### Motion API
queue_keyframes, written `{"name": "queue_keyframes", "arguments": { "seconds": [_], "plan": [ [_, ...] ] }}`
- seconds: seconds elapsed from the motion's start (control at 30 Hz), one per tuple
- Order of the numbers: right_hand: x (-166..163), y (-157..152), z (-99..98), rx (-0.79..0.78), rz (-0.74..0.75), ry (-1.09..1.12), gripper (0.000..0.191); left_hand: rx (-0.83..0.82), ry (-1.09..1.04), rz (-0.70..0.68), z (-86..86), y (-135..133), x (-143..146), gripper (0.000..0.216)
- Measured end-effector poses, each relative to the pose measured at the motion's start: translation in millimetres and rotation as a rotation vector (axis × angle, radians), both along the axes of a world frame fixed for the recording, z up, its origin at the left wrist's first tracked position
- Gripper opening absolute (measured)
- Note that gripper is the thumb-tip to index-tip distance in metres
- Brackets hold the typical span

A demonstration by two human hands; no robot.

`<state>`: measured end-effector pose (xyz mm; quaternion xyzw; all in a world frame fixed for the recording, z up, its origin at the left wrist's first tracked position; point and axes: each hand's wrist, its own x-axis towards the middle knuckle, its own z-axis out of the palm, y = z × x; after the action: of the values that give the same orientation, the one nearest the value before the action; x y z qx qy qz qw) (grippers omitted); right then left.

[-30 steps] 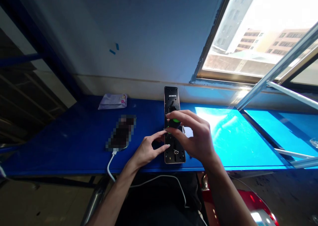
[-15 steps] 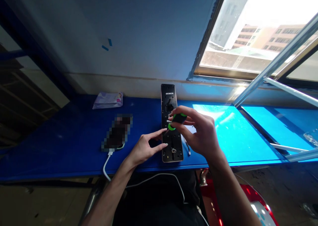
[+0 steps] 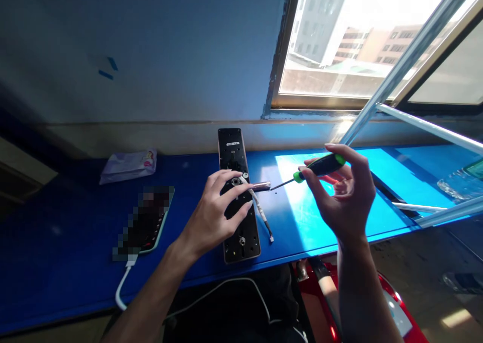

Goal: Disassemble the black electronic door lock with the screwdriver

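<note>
A long black lock panel lies on the blue table, its screw holes and fittings facing up. My left hand rests across its middle with fingers apart, covering part of it. From under the fingertips a white-sleeved cable runs to a small plug on the table. A shiny metal bar, perhaps a handle, sticks out from the panel's right side. In my right hand is a green and black screwdriver, held by its handle. Its tip points left, close to the bar's end; contact I cannot tell.
A phone with a blurred screen and white charging cable lies at left. Behind it is a purple packet. Metal ladder-like rails slant across the right side, near a clear plastic item. Something red stands below the table.
My right hand has drawn the screwdriver away from the panel to the right. My left hand has shifted up the panel. The view has turned right, and the metal bar now shows beyond the panel's edge.
</note>
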<state>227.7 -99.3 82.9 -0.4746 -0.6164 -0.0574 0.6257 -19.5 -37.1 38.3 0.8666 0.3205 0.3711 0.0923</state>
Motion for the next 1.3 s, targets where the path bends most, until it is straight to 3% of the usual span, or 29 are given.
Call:
{"name": "queue_keyframes", "arguments": {
  "seconds": [0.1,0.27,0.4,0.57,0.7,0.83,1.03,1.17,1.3],
  "plan": [
    [22.5,7.9,-13.4,-0.047,-0.120,-0.021,0.047,0.069,0.184,-0.113,10.6,23.0,37.1,0.025],
    [34.2,19.4,-44.2,-0.158,-0.086,0.106,0.048,0.091,0.481,-0.183,3.9,51.5,78.3,0.020],
    [35.8,26.5,-57.9,-0.198,-0.064,0.137,0.045,0.130,0.454,-0.202,-2.9,55.1,83.3,0.019],
    [38.4,31.2,-59.8,-0.229,-0.056,0.133,0.046,0.157,0.254,-0.236,0.3,54.0,66.9,0.021],
    [34.3,32.8,-40.0,-0.164,-0.040,0.145,0.048,0.114,0.098,-0.177,2.9,50.9,43.6,0.024],
    [20.2,40.1,3.1,-0.024,0.053,0.088,0.051,0.034,-0.009,-0.082,-1.3,43.3,19.9,0.025],
    [-19.6,62.5,61.1,0.042,0.344,-0.021,0.054,-0.005,-0.181,-0.010,-17.5,33.0,-2.5,0.026],
    [-44.3,75.2,77.4,-0.117,0.394,-0.086,0.046,-0.027,-0.279,0.017,-26.2,30.7,-8.9,0.026],
    [-54.2,87.2,77.5,-0.113,0.457,-0.098,0.041,-0.016,-0.352,0.053,-31.6,31.3,-9.5,0.016]
  ]
}}
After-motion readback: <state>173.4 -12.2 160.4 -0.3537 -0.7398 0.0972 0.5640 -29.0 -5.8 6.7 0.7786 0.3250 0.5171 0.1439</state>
